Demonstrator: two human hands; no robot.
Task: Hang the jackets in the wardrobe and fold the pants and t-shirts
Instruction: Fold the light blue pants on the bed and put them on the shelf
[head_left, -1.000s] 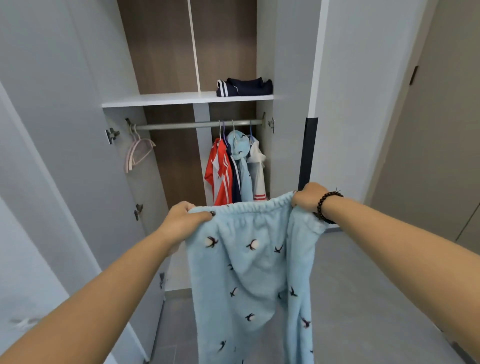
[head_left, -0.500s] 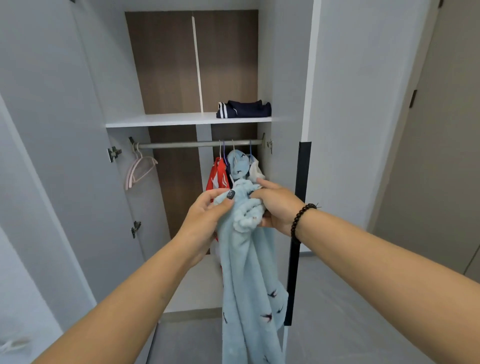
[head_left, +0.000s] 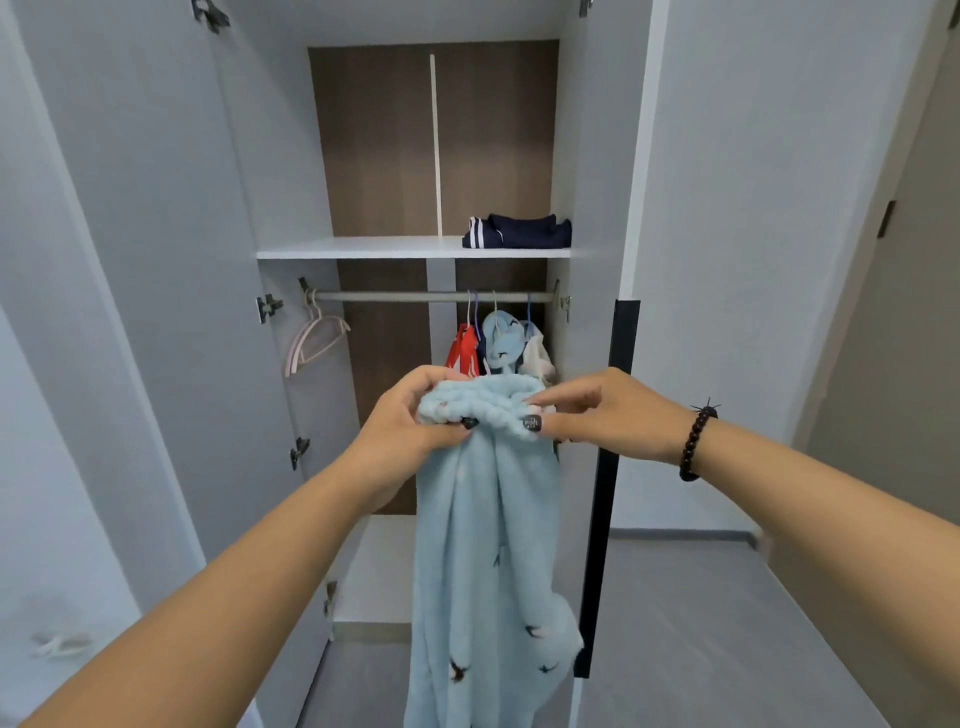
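Pinching the bunched waistband of the blue pants (head_left: 488, 545), left hand (head_left: 410, 421) and right hand (head_left: 608, 415) hide its centre; legs run off-frame below.

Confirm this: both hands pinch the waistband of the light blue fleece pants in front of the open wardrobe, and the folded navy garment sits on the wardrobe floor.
One detail is wrong. The head view shows the folded navy garment on the white shelf above the hanging rail, not on the wardrobe floor. The rest holds: the left hand and right hand pinch the waistband of the light blue fleece pants before the open wardrobe.
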